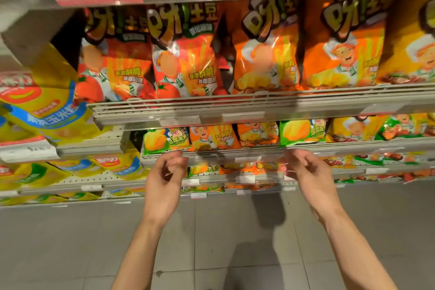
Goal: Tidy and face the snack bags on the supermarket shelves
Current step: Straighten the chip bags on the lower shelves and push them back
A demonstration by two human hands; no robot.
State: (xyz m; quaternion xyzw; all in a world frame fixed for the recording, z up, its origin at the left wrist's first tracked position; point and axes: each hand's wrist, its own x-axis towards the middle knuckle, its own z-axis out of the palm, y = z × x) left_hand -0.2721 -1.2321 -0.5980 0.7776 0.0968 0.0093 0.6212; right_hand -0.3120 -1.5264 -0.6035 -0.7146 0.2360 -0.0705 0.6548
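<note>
Large snack bags stand upright on the upper shelf [235,110]: two red tomato bags [113,54], two orange bags [266,54] and a yellow bag [409,49] at the right edge. On the shelf below, smaller green bags [164,140] and orange bags [211,139] stand in a row. My left hand [164,176] and my right hand [308,172] hover just in front of that lower shelf's rail, fingers loosely curled, holding nothing. The hands are about a shelf section apart and touch no bag.
A neighbouring shelf unit at the left carries yellow corn-snack bags [47,106], one tilted. Lower shelves [235,179] hold more small bags. Price-tag holders [242,116] line the shelf fronts. Grey floor tiles [235,242] lie below.
</note>
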